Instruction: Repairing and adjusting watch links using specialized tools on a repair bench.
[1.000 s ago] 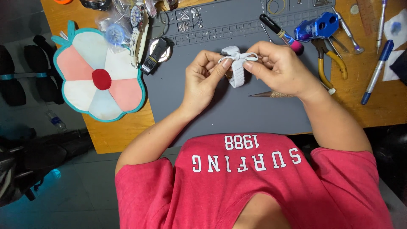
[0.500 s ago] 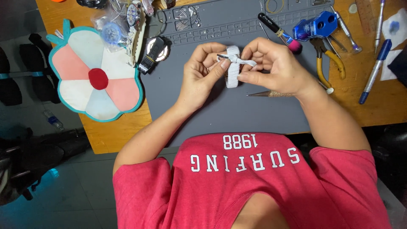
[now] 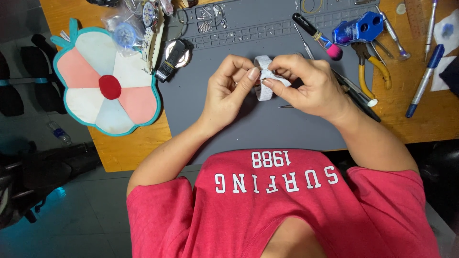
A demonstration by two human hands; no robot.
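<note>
Overhead view of two bare hands working above a grey rubber work mat (image 3: 267, 129), which serves as the landmark. The left hand (image 3: 229, 91) and the right hand (image 3: 306, 83) meet over the middle of the mat, both pinching a small white ribbed strap with a knotted band across it (image 3: 264, 83); the fingertips of each hand close on the strap from opposite sides, so it is held clear of the mat surface. Near the mat's upper left corner lies a black wristwatch with a round silver case (image 3: 175, 56). Off the mat's left edge, on the wooden table (image 3: 129, 148), rests a flower-shaped cloth pad in pink and white with teal trim (image 3: 107, 86). At the mat's upper right lie a black-handled brush with pink bristles (image 3: 317, 36), a blue plastic tool block (image 3: 358, 28) and yellow-handled pliers (image 3: 370, 71); a blue pen (image 3: 424, 81) lies farther right.
</note>
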